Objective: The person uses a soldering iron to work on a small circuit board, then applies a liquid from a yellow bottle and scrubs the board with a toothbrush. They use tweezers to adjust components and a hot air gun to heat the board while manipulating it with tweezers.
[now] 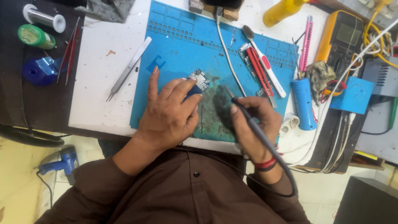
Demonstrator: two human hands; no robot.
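Crowding mat [174, 45] edges — tweezers [128, 68], toothbrush [265, 62].

A white workbench [95, 79] carries a blue silicone repair mat [178, 37] under both hands. Steel tweezers [129, 68] lie just beyond the left hand [168, 114]; a blue cylinder [302, 103] stands right of the right hand [253, 124], a yellow multimeter [342, 39] farther off.
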